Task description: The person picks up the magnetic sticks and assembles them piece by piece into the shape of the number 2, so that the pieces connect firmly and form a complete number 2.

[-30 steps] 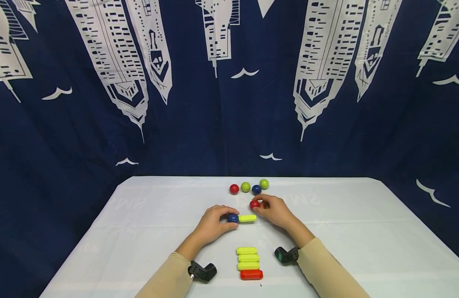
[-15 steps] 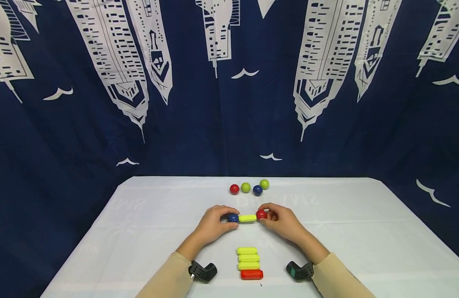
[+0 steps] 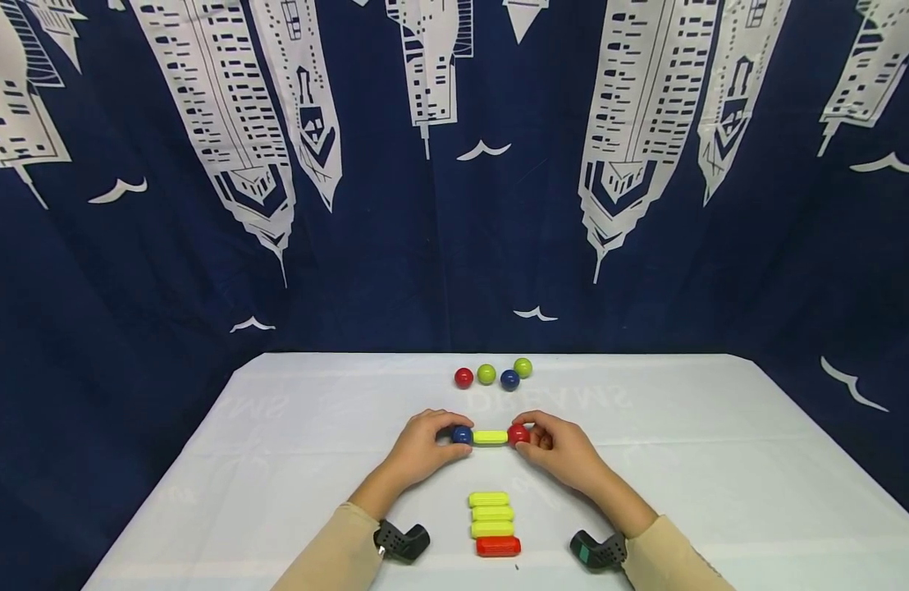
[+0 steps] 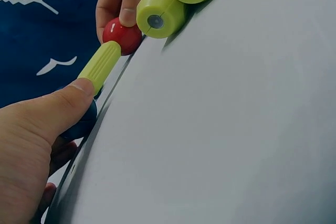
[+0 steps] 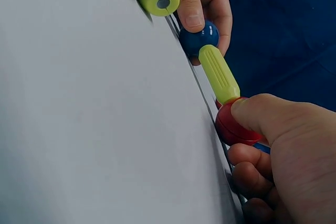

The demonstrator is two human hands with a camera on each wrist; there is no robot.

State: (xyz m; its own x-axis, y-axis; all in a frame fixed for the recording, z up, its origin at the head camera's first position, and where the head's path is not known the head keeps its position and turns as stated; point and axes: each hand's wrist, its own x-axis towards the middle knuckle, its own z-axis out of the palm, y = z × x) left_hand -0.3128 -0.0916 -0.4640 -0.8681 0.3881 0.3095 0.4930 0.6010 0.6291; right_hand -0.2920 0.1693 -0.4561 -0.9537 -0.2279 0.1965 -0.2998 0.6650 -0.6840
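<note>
While the left hand (image 3: 419, 446) grips a blue ball (image 3: 463, 435), the right hand (image 3: 565, 448) pinches a red ball (image 3: 518, 435), apparently capping the yellow stick (image 3: 490, 437) before a likely release.

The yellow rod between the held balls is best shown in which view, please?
The right wrist view: the rod appears large, grooves clear. In the left wrist view the left thumb partly covers it; the head view shows it small.

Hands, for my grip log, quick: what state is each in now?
Left hand: holding a blue ball.
Right hand: holding a red ball.
</note>
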